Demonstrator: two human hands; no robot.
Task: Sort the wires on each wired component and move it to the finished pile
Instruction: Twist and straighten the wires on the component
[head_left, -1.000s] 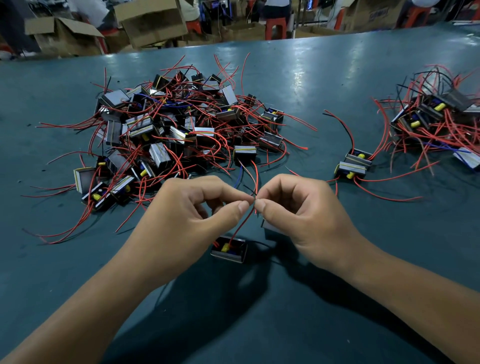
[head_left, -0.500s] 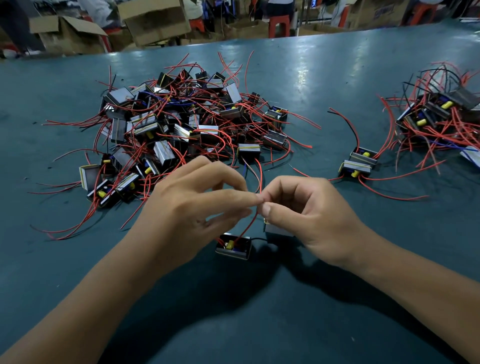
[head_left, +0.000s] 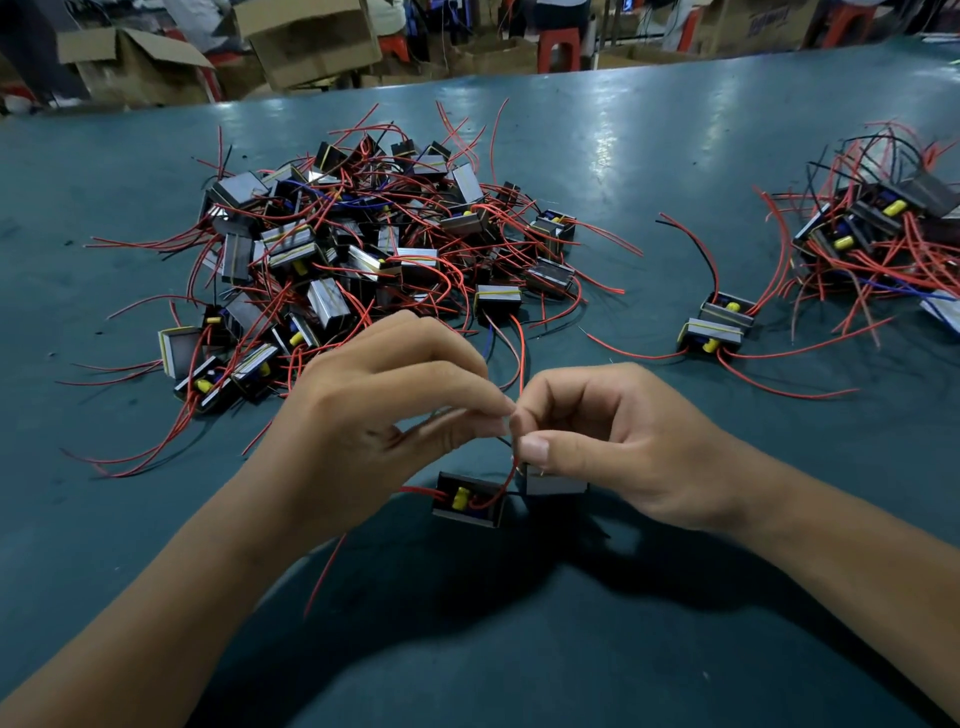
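Left hand (head_left: 379, 415) and right hand (head_left: 613, 441) fingertip to fingertip, both pinching a thin red wire (head_left: 511, 475), small black boxy wired component with yellow part (head_left: 467, 500) on the teal tabletop (head_left: 649, 156) at six o'clock below them, long axis three-to-nine, unsorted heap (head_left: 363, 249) at eleven, finished pile (head_left: 883, 234) at two.

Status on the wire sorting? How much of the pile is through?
Done: a small finished pile of wired components at far right, plus two beside it. In hand: left hand and right hand pinch a red wire of one component. Left: the big tangled pile, clearly the majority.
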